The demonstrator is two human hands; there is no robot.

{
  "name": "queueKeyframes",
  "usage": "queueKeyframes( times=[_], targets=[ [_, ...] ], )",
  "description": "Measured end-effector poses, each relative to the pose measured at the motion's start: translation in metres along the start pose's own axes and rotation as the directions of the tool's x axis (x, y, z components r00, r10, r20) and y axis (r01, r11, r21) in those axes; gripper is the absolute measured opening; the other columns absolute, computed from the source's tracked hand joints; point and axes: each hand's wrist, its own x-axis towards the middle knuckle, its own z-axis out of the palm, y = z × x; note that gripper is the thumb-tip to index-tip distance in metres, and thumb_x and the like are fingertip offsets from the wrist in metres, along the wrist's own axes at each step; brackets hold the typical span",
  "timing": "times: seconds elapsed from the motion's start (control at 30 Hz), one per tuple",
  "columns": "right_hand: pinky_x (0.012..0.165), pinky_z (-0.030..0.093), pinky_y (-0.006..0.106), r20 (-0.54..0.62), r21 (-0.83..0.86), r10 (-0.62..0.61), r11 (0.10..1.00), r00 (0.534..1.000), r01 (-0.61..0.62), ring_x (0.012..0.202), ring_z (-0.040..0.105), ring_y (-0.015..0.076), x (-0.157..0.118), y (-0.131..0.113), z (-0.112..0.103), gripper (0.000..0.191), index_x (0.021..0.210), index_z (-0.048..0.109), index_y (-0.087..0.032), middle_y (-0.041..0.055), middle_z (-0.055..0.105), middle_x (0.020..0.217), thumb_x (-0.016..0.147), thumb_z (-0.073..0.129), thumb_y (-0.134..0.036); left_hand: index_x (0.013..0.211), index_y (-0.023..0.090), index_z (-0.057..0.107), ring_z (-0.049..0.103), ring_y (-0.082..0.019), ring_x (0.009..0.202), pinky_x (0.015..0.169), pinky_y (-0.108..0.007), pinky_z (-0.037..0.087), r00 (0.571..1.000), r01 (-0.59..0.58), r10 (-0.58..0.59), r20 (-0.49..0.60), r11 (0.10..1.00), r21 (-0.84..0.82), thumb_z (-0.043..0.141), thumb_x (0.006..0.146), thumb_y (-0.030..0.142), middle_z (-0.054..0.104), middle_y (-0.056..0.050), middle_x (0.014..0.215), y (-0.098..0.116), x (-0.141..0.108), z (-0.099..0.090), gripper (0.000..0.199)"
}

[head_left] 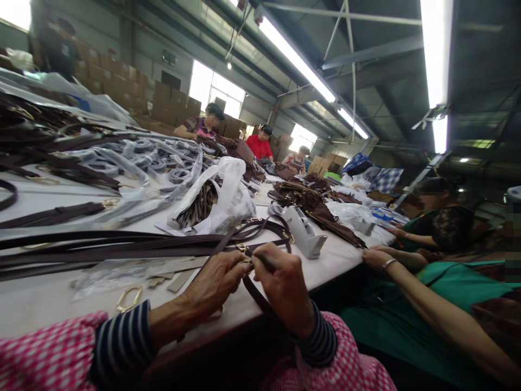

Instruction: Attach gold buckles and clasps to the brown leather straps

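Note:
My left hand pinches a small gold metal clasp at the end of a dark brown strap. My right hand grips the dark brown strap close beside the clasp, the fingertips of both hands nearly touching. Part of the strap hangs down below my right hand, over the table's edge. More long brown straps lie across the table just beyond my hands. A gold oval ring rests on the table by my left wrist.
A grey tape dispenser stands beyond my right hand. Behind the straps sits an open white plastic bag of brown pieces. Brown goods are heaped farther back. A person in green sits close at the right, hands at the table edge.

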Motion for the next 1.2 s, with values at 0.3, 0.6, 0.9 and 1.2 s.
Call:
queueKeyframes(
  times=[0.3, 0.6, 0.9, 1.2],
  targets=[
    [0.042, 0.048, 0.017, 0.002, 0.667, 0.349, 0.698, 0.937, -0.262, 0.052, 0.065, 0.0141, 0.003, 0.015, -0.013, 0.022, 0.09, 0.069, -0.014, 0.0026, 0.07, 0.06, 0.081, 0.08, -0.032, 0.085, 0.015, 0.06, 0.03, -0.008, 0.046, 0.047, -0.023, 0.019, 0.976, 0.142, -0.077, 0.202, 0.933, -0.331, 0.056, 0.086, 0.062, 0.047, 0.005, 0.053, 0.003, 0.009, -0.004, 0.047],
    [0.043, 0.045, 0.02, -0.024, 0.443, 0.228, 0.875, 0.973, -0.194, 0.049, 0.062, 0.014, -0.001, 0.009, -0.009, 0.015, 0.087, 0.068, -0.016, 0.001, 0.067, 0.06, 0.089, 0.071, -0.031, 0.076, 0.015, 0.063, 0.03, -0.008, 0.041, 0.046, -0.025, 0.019, 0.967, 0.188, -0.129, 0.218, 0.943, -0.275, 0.059, 0.08, 0.05, 0.045, 0.005, 0.045, 0.005, 0.012, -0.007, 0.035],
    [0.062, 0.046, 0.028, -0.121, -0.025, -0.101, 0.995, 0.987, 0.098, 0.066, 0.063, 0.0182, -0.013, -0.011, 0.009, 0.013, 0.092, 0.069, -0.018, 0.004, 0.068, 0.076, 0.092, 0.057, -0.014, 0.075, 0.018, 0.059, 0.049, -0.016, 0.062, 0.061, -0.028, 0.035, 1.0, -0.005, 0.003, -0.03, 0.997, -0.074, 0.045, 0.088, 0.036, 0.054, 0.002, 0.065, 0.003, -0.001, 0.002, 0.026],
    [0.075, 0.046, 0.03, 0.09, -0.012, -0.146, 0.989, 0.985, 0.148, 0.085, 0.064, 0.0206, -0.005, 0.0, 0.004, 0.023, 0.102, 0.068, -0.019, 0.0053, 0.068, 0.092, 0.088, 0.055, -0.005, 0.086, 0.018, 0.056, 0.049, -0.016, 0.074, 0.062, -0.025, 0.038, 0.99, 0.043, -0.007, 0.143, 0.967, -0.253, 0.059, 0.061, 0.018, 0.056, 0.002, 0.081, 0.002, 0.005, -0.008, 0.026]
  ],
)
